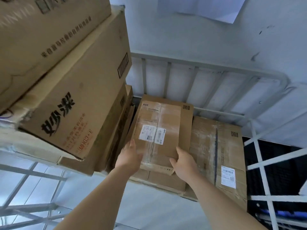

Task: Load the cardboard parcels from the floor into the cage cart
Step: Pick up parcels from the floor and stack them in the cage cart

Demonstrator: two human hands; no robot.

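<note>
Head: taped parcel (pixel 159 130) flat, lengthwise away.

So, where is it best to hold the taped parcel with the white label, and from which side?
Take the taped parcel at its near end, one hand on each long side edge, coming from the open front. It lies flat on other boxes; the tall cartons stand close on its left and the cage bars close the far end.

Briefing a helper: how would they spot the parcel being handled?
In the grey metal cage cart, look right of the tall stack of printed cartons. The brown taped cardboard parcel lies higher than the flat box beside it, its white label straddling the centre seam.
</note>
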